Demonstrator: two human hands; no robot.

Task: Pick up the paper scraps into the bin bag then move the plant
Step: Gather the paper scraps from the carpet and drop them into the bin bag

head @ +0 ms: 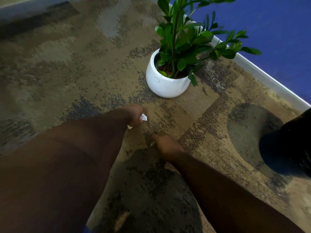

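My left hand (134, 115) is closed around white paper scraps (143, 117), whose edges stick out between the fingers. My right hand (165, 145) is low over the carpet just to the right, its fingers pinched on a small pale scrap (152, 144). A green leafy plant (188, 39) stands in a round white pot (165, 84) on the carpet beyond both hands, close to the wall. A black bin bag (287, 148) lies at the right edge, only partly in view.
Patterned brown and grey carpet (75, 73) covers the floor. A blue wall (277, 31) with a white skirting board (262, 73) runs diagonally behind the plant on the right.
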